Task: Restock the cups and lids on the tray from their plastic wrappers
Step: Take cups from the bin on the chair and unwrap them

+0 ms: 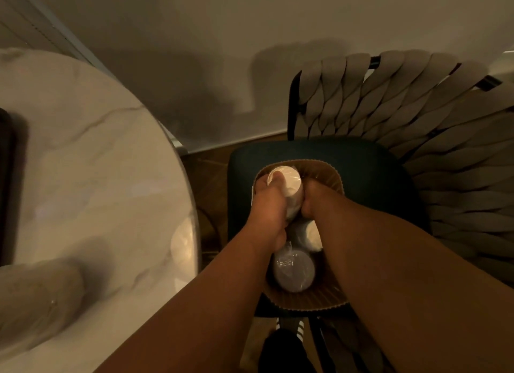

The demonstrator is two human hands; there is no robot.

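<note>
Two hands over a tray of cups on a chair seat.
Nearest, a wrapped stack (293, 269) lies in the ribbed tray (308, 300); beyond it the left hand (268, 208) grasps a white cup stack (289, 189), fingers curled round it, and the right hand (313, 198) touches its far side, grip unclear. Chair (370, 175) behind; marble table (97, 164) left.

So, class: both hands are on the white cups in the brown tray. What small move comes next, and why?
Probably lift the cup stack clear: the left hand grips it, the right hand steadies it, and it sits tilted in the tray.
</note>
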